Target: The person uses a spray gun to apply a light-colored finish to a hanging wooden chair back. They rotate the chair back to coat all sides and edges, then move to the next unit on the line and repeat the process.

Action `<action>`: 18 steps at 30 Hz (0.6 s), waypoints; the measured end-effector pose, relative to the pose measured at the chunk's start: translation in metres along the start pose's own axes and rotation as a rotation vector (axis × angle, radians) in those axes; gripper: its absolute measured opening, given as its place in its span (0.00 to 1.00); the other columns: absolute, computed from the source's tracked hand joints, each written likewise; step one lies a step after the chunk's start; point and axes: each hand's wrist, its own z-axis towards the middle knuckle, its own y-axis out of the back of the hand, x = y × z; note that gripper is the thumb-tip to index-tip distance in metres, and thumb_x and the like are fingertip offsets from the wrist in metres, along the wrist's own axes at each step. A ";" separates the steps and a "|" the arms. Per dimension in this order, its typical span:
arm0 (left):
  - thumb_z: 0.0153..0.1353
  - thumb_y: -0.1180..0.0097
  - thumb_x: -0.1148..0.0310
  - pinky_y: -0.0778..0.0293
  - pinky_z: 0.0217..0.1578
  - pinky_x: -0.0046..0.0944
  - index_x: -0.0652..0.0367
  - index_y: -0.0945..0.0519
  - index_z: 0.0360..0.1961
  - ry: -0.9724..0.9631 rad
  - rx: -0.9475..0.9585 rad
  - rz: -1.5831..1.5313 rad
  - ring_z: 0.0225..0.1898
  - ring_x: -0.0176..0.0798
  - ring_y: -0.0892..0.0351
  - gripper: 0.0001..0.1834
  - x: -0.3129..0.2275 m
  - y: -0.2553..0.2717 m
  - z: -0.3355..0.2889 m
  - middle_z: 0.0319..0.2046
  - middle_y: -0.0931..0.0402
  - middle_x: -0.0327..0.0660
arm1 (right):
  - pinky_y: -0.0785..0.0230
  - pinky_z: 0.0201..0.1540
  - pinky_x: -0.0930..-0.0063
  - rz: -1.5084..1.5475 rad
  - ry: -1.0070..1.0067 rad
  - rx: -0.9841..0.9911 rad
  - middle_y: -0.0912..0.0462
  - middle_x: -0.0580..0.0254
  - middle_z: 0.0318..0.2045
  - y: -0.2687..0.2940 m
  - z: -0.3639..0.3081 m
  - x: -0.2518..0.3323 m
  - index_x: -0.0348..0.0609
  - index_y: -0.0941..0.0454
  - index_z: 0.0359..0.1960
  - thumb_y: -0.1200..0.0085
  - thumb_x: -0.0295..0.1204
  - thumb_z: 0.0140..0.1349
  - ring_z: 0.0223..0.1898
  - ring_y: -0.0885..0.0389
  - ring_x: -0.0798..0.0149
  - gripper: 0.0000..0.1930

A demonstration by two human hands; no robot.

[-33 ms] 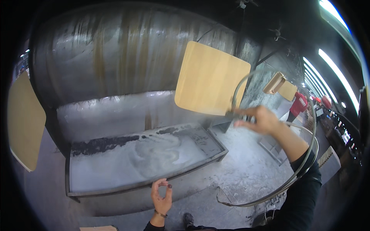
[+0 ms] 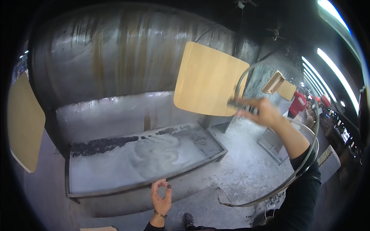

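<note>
My right hand (image 2: 262, 111) is closed around a spray gun (image 2: 236, 103), which is blurred by motion and has a thin hose (image 2: 269, 197) running from it in a loop past my forearm. The gun is at the lower right edge of a pale wood-coloured panel (image 2: 212, 79) with rounded corners, hanging upright; whether it touches the panel I cannot tell. Low in front of me, my left hand (image 2: 161, 198) holds nothing. Its fingers are curled, with a gap between them and the dark-tipped thumb. It is nearest the front rim of a long metal trough (image 2: 131, 189).
Behind the panel stands a streaked metal booth wall (image 2: 131, 57). Another pale panel (image 2: 26, 123) hangs at the far left. More wooden pieces (image 2: 274, 82) hang at the right, near a person in a red shirt (image 2: 297, 104). Whitish residue covers the floor (image 2: 243, 165).
My right hand and the spray gun have shifted slightly upward beside the panel's lower right edge. My left hand stays where it was.
</note>
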 end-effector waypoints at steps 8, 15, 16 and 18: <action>0.64 0.37 0.77 0.26 0.49 0.37 0.63 0.20 0.47 -0.004 0.075 -0.023 0.42 0.35 0.20 0.11 0.000 -0.022 0.012 0.39 0.19 0.40 | 0.19 0.32 0.62 -0.324 0.075 -0.030 0.14 0.58 0.29 0.041 -0.031 -0.017 0.56 0.18 0.62 0.40 0.65 0.59 0.22 0.17 0.55 0.37; 0.66 0.38 0.75 0.27 0.50 0.36 0.62 0.20 0.46 -0.018 -0.014 -0.024 0.42 0.34 0.21 0.09 0.004 -0.052 0.035 0.37 0.20 0.39 | 0.18 0.36 0.63 -0.155 0.007 0.335 0.11 0.48 0.31 0.053 -0.072 -0.052 0.56 0.16 0.60 0.46 0.68 0.62 0.29 0.11 0.51 0.36; 0.66 0.38 0.74 0.27 0.50 0.36 0.62 0.20 0.46 -0.037 -0.028 -0.017 0.42 0.34 0.22 0.09 0.005 -0.061 0.035 0.37 0.20 0.38 | 0.17 0.36 0.64 -0.164 -0.002 0.251 0.11 0.47 0.32 0.062 -0.063 -0.069 0.56 0.16 0.60 0.45 0.67 0.62 0.31 0.10 0.50 0.36; 0.66 0.38 0.74 0.27 0.51 0.37 0.62 0.20 0.46 -0.006 -0.022 -0.043 0.42 0.34 0.22 0.09 0.007 -0.080 0.034 0.36 0.20 0.38 | 0.19 0.34 0.62 -0.277 0.029 -0.106 0.12 0.50 0.30 0.077 -0.045 -0.102 0.57 0.18 0.62 0.43 0.66 0.61 0.28 0.12 0.51 0.36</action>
